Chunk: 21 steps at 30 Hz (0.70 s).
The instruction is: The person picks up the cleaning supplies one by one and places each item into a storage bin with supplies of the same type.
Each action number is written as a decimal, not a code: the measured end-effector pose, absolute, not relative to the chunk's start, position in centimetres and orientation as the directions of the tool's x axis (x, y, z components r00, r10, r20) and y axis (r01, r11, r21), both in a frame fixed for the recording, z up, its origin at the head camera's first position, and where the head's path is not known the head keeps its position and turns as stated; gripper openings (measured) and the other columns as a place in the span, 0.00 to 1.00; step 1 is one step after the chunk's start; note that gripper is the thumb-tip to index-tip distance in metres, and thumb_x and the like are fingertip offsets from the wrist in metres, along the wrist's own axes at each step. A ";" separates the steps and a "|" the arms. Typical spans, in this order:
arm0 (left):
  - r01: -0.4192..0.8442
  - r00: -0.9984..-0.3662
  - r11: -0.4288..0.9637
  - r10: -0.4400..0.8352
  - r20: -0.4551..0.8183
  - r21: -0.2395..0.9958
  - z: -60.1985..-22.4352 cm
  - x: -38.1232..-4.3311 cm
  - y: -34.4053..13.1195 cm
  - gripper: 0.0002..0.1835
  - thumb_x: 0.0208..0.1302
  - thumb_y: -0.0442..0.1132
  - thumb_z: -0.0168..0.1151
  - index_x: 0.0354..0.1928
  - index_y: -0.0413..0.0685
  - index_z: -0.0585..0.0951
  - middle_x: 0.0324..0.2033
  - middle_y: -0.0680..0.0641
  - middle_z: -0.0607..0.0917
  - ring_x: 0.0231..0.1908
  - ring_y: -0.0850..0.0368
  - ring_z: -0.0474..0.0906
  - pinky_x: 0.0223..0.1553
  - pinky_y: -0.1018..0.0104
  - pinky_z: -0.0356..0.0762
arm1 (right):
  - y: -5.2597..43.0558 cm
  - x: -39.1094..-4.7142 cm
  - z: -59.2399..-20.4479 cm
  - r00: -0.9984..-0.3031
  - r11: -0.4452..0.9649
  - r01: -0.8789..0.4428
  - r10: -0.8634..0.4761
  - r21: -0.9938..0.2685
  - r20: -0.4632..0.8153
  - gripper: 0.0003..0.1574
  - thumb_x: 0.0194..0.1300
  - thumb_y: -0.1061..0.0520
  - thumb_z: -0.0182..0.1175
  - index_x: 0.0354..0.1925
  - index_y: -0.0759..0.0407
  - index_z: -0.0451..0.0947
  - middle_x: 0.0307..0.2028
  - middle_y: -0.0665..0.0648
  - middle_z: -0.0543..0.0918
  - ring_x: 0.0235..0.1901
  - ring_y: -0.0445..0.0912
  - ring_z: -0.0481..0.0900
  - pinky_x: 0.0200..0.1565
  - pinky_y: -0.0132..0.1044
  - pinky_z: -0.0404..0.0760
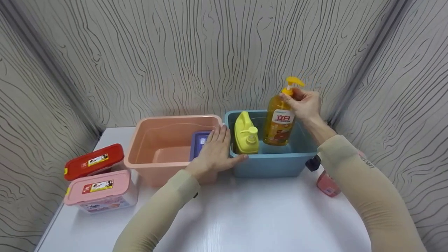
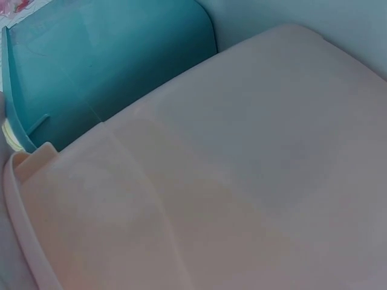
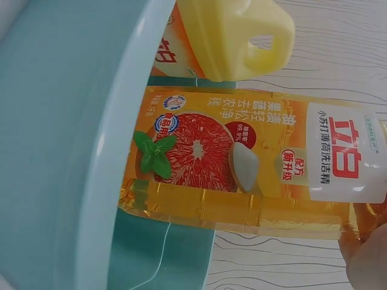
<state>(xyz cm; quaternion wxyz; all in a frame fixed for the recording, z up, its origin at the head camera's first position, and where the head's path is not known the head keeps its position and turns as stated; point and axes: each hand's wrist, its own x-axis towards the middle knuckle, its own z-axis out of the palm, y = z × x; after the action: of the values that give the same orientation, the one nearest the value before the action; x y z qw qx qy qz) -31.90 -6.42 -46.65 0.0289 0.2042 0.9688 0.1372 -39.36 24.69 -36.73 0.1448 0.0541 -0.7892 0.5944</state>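
Note:
My right hand (image 1: pixel 305 104) grips an amber dish soap pump bottle (image 1: pixel 279 122) by its neck, just under the yellow pump. The bottle is nearly upright, its lower part inside the blue bin (image 1: pixel 269 167). In the right wrist view the bottle (image 3: pixel 242 163) shows a grapefruit label beyond the bin's rim (image 3: pixel 100 157). A yellow jug (image 1: pixel 245 134) with a pump and handle stands at the left inside that bin. My left hand (image 1: pixel 217 150) rests with straight fingers on the pink bin's (image 1: pixel 157 168) right rim. A purple-lidded box (image 1: pixel 196 143) inside it is partly hidden.
Two lidded boxes, one red (image 1: pixel 96 161) and one pink (image 1: pixel 99 190), lie at the left of the white table (image 1: pixel 245 217). A pink bottle (image 1: pixel 328 184) is on the right, partly behind my right forearm. Wood-patterned panels (image 1: pixel 210 59) enclose the back and sides.

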 end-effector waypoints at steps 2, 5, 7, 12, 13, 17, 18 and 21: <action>0.386 -0.915 0.880 0.403 -0.001 0.277 -46.6 -31.9 -6.4 0.70 0.70 0.89 0.40 0.92 0.40 0.40 0.93 0.38 0.41 0.94 0.42 0.33 0.94 0.46 0.34 | 24.6 -39.5 -36.9 -0.952 0.301 -0.258 0.080 -0.918 0.294 0.32 0.75 0.45 0.75 0.68 0.61 0.87 0.59 0.56 0.95 0.51 0.36 0.92 0.57 0.28 0.91; 0.384 -0.916 0.881 0.401 -0.003 0.275 -46.6 -31.9 -6.4 0.70 0.70 0.89 0.39 0.92 0.40 0.40 0.93 0.38 0.41 0.94 0.42 0.32 0.94 0.46 0.34 | 24.6 -39.7 -37.1 -0.954 0.312 -0.263 0.058 -0.913 0.295 0.32 0.76 0.45 0.75 0.69 0.61 0.86 0.60 0.58 0.95 0.50 0.36 0.92 0.55 0.27 0.91; 0.381 -0.918 0.883 0.397 -0.003 0.273 -46.6 -31.9 -6.4 0.70 0.70 0.89 0.39 0.92 0.40 0.41 0.93 0.38 0.41 0.94 0.42 0.32 0.94 0.46 0.34 | 24.5 -39.9 -37.2 -0.955 0.313 -0.268 0.042 -0.911 0.295 0.32 0.76 0.46 0.74 0.69 0.61 0.86 0.60 0.59 0.94 0.50 0.37 0.92 0.54 0.26 0.91; 0.379 -0.919 0.880 0.394 0.005 0.285 -46.7 -31.9 -6.5 0.70 0.70 0.89 0.40 0.92 0.40 0.42 0.93 0.38 0.42 0.94 0.42 0.34 0.95 0.46 0.35 | 24.3 -40.1 -37.8 -0.957 0.292 -0.264 0.038 -0.919 0.287 0.32 0.76 0.46 0.75 0.69 0.62 0.86 0.63 0.64 0.93 0.50 0.36 0.92 0.54 0.25 0.90; 0.380 -0.918 0.879 0.396 0.006 0.288 -46.7 -31.9 -6.5 0.70 0.70 0.88 0.40 0.92 0.40 0.41 0.93 0.38 0.42 0.94 0.42 0.34 0.95 0.46 0.35 | 24.3 -40.2 -37.9 -0.958 0.283 -0.261 0.042 -0.923 0.284 0.33 0.75 0.47 0.75 0.69 0.63 0.86 0.63 0.64 0.93 0.50 0.36 0.92 0.54 0.24 0.90; 0.382 -0.917 0.875 0.398 0.007 0.296 -46.7 -31.9 -6.4 0.70 0.69 0.89 0.41 0.92 0.40 0.41 0.93 0.38 0.42 0.94 0.42 0.34 0.95 0.46 0.35 | 24.4 -40.3 -38.5 -0.962 0.279 -0.239 0.060 -0.930 0.265 0.33 0.75 0.46 0.75 0.69 0.62 0.86 0.64 0.64 0.92 0.51 0.38 0.91 0.58 0.29 0.91; 0.382 -0.918 0.876 0.397 0.008 0.296 -46.7 -31.9 -6.4 0.70 0.69 0.89 0.41 0.92 0.40 0.42 0.93 0.38 0.42 0.94 0.42 0.34 0.95 0.46 0.35 | 24.4 -40.3 -38.6 -0.963 0.285 -0.233 0.064 -0.930 0.261 0.33 0.75 0.45 0.75 0.69 0.62 0.86 0.64 0.64 0.92 0.51 0.39 0.91 0.60 0.31 0.91; 0.379 -0.919 0.878 0.395 0.006 0.292 -46.7 -31.9 -6.4 0.70 0.69 0.89 0.41 0.92 0.40 0.42 0.93 0.38 0.42 0.94 0.42 0.34 0.95 0.46 0.35 | 24.3 -40.3 -39.1 -0.967 0.310 -0.210 0.072 -0.927 0.244 0.35 0.75 0.43 0.75 0.70 0.60 0.86 0.65 0.64 0.91 0.53 0.42 0.91 0.67 0.41 0.91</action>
<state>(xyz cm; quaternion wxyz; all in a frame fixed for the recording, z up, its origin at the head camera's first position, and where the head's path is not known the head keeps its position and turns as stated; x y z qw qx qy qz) -31.87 -6.43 -46.70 0.0271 0.1998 0.9687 0.1451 -40.34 24.32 -39.08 0.1206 0.0431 -0.8004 0.5856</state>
